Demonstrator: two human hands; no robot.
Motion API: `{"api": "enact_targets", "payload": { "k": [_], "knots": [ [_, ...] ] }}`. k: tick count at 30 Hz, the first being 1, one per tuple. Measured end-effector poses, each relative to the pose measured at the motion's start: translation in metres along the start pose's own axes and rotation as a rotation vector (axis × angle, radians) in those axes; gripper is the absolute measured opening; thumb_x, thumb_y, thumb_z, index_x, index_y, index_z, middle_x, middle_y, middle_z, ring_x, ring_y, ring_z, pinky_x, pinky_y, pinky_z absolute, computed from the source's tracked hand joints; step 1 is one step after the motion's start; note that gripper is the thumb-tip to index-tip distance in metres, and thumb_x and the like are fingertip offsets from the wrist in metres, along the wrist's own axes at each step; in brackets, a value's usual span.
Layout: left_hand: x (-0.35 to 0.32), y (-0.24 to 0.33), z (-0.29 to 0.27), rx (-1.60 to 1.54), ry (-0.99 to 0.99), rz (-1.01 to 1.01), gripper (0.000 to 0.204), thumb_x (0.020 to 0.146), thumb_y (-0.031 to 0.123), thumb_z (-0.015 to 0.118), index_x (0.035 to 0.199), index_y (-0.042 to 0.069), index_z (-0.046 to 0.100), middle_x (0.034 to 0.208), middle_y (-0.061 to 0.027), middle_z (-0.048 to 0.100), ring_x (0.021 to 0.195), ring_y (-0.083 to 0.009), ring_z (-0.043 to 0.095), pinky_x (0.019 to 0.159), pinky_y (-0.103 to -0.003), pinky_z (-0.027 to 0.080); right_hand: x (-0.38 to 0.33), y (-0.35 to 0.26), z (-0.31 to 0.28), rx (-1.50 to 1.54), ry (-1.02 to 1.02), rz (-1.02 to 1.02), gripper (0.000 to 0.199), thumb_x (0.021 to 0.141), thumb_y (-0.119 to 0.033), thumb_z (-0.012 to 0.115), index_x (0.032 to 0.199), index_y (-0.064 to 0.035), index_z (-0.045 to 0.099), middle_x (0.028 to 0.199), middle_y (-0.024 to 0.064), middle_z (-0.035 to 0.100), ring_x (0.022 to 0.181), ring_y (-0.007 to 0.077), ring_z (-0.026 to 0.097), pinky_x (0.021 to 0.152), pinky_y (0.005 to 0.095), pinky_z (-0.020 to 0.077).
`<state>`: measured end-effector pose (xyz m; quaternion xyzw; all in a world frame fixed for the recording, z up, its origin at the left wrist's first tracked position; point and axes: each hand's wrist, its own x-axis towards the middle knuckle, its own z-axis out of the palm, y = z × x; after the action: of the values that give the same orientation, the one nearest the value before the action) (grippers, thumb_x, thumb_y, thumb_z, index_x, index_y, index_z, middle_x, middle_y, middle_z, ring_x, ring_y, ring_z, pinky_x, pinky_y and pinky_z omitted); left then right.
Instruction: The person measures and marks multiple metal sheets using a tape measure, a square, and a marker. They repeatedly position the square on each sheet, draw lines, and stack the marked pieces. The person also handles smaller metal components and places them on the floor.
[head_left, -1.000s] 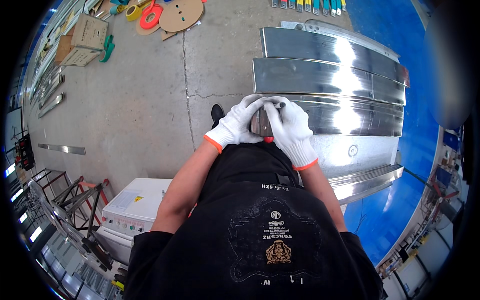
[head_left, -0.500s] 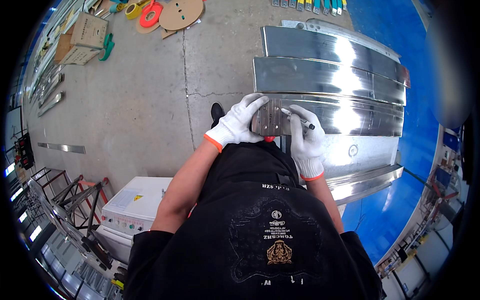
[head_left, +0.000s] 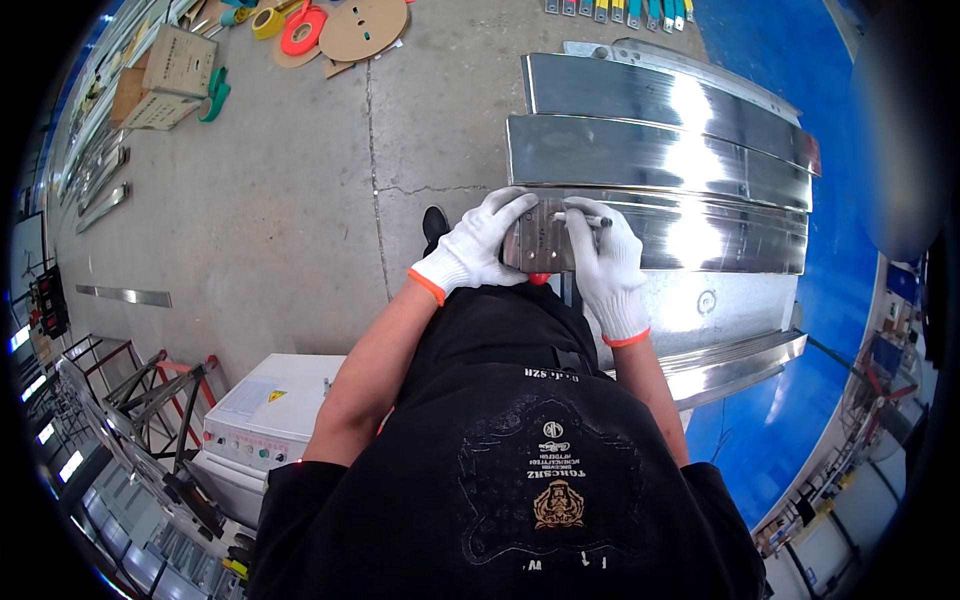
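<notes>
My left hand, in a white knitted glove with an orange cuff, grips the left side of a dark metal plate with small holes in it. This plate lies over the near left end of a shiny metal bar. My gloved right hand is closed on a marker pen, its tip at the upper right part of the plate. A red knob-like part shows at the plate's near edge. The left fingertips rest at the plate's far left corner; what lies under the plate is hidden.
More wide metal bars lie side by side beyond my hands. To the left stand a white control box and a cardboard box. Tape rolls and a flat metal strip lie on the concrete floor.
My right hand has shifted slightly up and turned, so the pen now lies flatter and its tip sits farther up the plate. The left hand and plate have stayed put.
</notes>
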<state>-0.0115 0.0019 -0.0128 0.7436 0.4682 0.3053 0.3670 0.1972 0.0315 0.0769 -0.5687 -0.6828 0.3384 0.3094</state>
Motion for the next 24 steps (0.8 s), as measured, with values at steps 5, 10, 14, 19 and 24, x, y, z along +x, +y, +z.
{"api": "enact_targets", "payload": {
  "k": [5, 10, 14, 19, 24],
  "knots": [
    [0.0, -0.001, 0.0, 0.005, 0.014, 0.025, 0.113, 0.058, 0.032, 0.096, 0.153, 0.006, 0.042, 0.146, -0.024, 0.046, 0.134, -0.0434, 0.051, 0.11, -0.048, 0.049, 0.01, -0.004, -0.002, -0.294, -0.003, -0.216, 0.014, 0.094, -0.018, 0.072, 0.103, -0.0069, 0.072, 0.087, 0.0134, 0.071, 0.089, 0.0347, 0.069, 0.095, 0.0476, 0.0524],
    [0.0, 0.0, 0.001, -0.004, 0.012, 0.011, 0.113, 0.058, 0.032, 0.096, 0.154, 0.006, 0.042, 0.147, -0.0243, 0.046, 0.135, -0.0434, 0.05, 0.111, -0.048, 0.048, -0.006, -0.004, -0.005, -0.239, 0.029, -0.302, 0.02, 0.09, -0.011, 0.075, 0.11, -0.0089, 0.072, 0.098, 0.0117, 0.071, 0.1, 0.0325, 0.068, 0.101, 0.0485, 0.0512],
    [0.0, 0.001, -0.001, 0.003, -0.016, -0.022, 0.113, 0.058, 0.032, 0.096, 0.154, 0.007, 0.041, 0.149, -0.0241, 0.045, 0.137, -0.0438, 0.05, 0.112, -0.048, 0.048, -0.028, -0.008, -0.013, -0.052, -0.006, -0.351, 0.029, 0.085, -0.004, 0.078, 0.113, -0.0095, 0.072, 0.1, 0.0102, 0.07, 0.103, 0.032, 0.067, 0.101, 0.0471, 0.052],
    [0.0, 0.001, -0.001, 0.005, -0.011, -0.014, 0.113, 0.058, 0.031, 0.096, 0.154, 0.007, 0.041, 0.149, -0.0239, 0.045, 0.136, -0.0437, 0.05, 0.112, -0.048, 0.048, -0.047, -0.006, -0.009, -0.101, -0.07, -0.364, 0.031, 0.083, -0.006, 0.081, 0.113, -0.0112, 0.073, 0.101, 0.0085, 0.07, 0.104, 0.0311, 0.068, 0.1, 0.0449, 0.0533],
    [-0.001, 0.0, 0.0, 0.007, -0.011, -0.016, 0.113, 0.058, 0.03, 0.096, 0.154, 0.007, 0.042, 0.148, -0.024, 0.046, 0.136, -0.0435, 0.051, 0.11, -0.048, 0.05, -0.044, -0.001, -0.005, -0.152, -0.099, -0.337, 0.03, 0.084, -0.01, 0.081, 0.113, -0.0118, 0.073, 0.101, 0.0089, 0.07, 0.105, 0.0317, 0.068, 0.098, 0.0454, 0.0537]
  ]
}}
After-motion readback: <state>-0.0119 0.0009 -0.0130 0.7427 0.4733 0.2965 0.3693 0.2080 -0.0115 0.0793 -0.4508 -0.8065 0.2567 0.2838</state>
